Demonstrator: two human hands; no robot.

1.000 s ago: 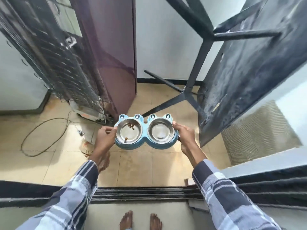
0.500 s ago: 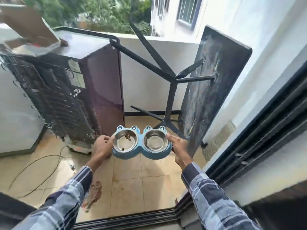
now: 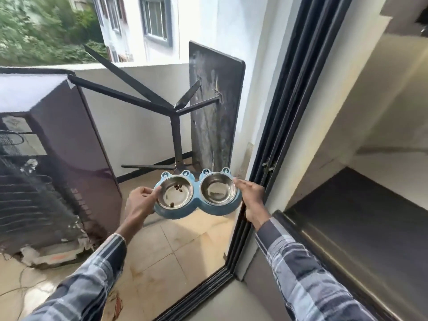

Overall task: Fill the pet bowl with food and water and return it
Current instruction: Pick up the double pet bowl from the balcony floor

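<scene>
Left hand (image 3: 141, 201) and right hand (image 3: 251, 194) grip my pet bowl (image 3: 196, 193) at 9 and 3, midair over balcony floor (image 3: 185, 246), nearly empty; I'd judge tilting spills the kibble (image 3: 177, 186), or it clips the door frame (image 3: 261, 177).

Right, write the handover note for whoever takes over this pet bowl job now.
Left hand: grips the left end of the blue double pet bowl.
Right hand: holds the right end; the bowl is carried in the air above the balcony floor, beside the sliding door frame.
Left steel dish: only a few kibble pieces. Right steel dish: looks empty; no water that I can tell.
Done: bowl picked up.
Left: fill food, fill water, return the bowl.
</scene>
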